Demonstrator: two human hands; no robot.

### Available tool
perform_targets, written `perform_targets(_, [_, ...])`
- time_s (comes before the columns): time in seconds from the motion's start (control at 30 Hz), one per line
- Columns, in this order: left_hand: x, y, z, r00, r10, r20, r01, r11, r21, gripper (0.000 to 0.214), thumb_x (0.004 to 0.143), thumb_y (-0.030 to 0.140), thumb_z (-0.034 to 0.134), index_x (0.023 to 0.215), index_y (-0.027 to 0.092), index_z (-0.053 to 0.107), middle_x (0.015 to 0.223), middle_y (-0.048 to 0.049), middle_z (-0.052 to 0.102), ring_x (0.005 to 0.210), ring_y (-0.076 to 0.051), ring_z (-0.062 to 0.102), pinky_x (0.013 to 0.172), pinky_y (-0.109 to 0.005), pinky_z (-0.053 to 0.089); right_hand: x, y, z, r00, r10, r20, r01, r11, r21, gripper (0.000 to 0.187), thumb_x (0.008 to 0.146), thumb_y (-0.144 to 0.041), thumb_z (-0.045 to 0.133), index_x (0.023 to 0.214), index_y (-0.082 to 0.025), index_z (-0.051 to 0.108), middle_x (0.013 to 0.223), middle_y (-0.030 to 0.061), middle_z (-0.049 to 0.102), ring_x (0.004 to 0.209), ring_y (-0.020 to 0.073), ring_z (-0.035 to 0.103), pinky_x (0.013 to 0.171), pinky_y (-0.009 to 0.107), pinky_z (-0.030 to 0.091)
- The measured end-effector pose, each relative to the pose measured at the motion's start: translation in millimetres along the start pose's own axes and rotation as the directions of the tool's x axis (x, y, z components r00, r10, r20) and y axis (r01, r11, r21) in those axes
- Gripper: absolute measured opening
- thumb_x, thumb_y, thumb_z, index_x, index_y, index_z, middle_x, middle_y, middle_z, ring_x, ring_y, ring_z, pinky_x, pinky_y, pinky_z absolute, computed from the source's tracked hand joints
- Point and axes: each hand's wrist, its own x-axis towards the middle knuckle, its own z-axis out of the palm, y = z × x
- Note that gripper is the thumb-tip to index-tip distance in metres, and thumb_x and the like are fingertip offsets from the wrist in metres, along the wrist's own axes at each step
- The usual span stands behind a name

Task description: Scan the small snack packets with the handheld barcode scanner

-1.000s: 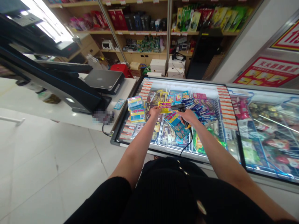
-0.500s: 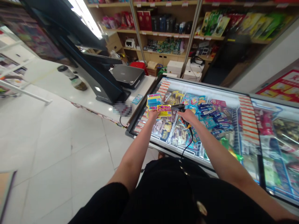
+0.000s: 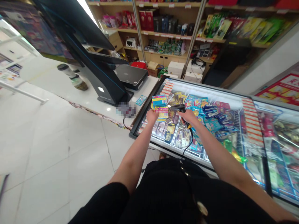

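My left hand (image 3: 152, 115) is closed on a small yellow and pink packet (image 3: 161, 112), held just above the glass lid of a chest freezer (image 3: 233, 93). My right hand (image 3: 189, 116) grips a black handheld barcode scanner (image 3: 177, 107), whose head points left at the packet. The scanner's black cable (image 3: 188, 143) runs down toward my body. A small stack of blue and yellow packets (image 3: 159, 100) lies on the glass just beyond the held packet.
Left of the freezer stands a white counter (image 3: 93, 99) with a black point-of-sale terminal (image 3: 98, 71), a dark flat device (image 3: 130, 75) and a small blue card (image 3: 140, 100). Stocked shelves (image 3: 168, 31) line the back wall. White floor tiles fill the left.
The view has swung left and the freezer has shifted right in frame. My left hand has carried the packet slightly left and lower; the scanner stays aimed at it.
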Motion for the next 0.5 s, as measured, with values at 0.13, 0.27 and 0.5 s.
perform_targets(0.13, [-9.3,11.0,-0.6,0.998,-0.044,-0.047,0.048,0.994,0.096,0.035,0.071,0.03,0.066,0.101,0.016,0.056,0.112,-0.0195,0.057,0.11,-0.035,0.052,0.088,-0.043,0.04,2.3,8.0,-5.0,0.999,0.018,-0.033,-0.017,1.0,0.023,0.023,0.077,-0.033,0.06,0.062,-0.016,0.054,0.046,0.0028,0.056,0.04,0.0145,0.054,0.039,0.022,0.041])
perform_targets(0.27, [-20.1,25.6,2.8,0.983,0.035,-0.181,-0.005,0.986,0.166,0.033,0.078,0.025,0.056,0.11,0.016,0.052,0.116,-0.0186,0.052,0.113,-0.032,0.047,0.09,-0.042,0.037,2.8,15.2,-12.1,0.997,0.047,-0.054,-0.045,0.998,0.037,0.025,0.077,-0.032,0.06,0.06,-0.016,0.053,0.046,0.0037,0.056,0.038,0.0141,0.053,0.039,0.022,0.041])
perform_targets(0.5, [-38.9,61.6,35.4,0.92,0.39,-0.046,-0.389,0.921,0.022,0.029,0.079,0.02,0.055,0.107,0.017,0.053,0.107,-0.0097,0.058,0.104,-0.02,0.052,0.091,-0.03,0.037,-3.1,29.7,-34.3,0.994,0.065,-0.086,-0.056,0.993,0.103,0.029,0.077,-0.033,0.061,0.057,-0.017,0.05,0.047,0.0031,0.056,0.036,0.0135,0.051,0.038,0.023,0.041])
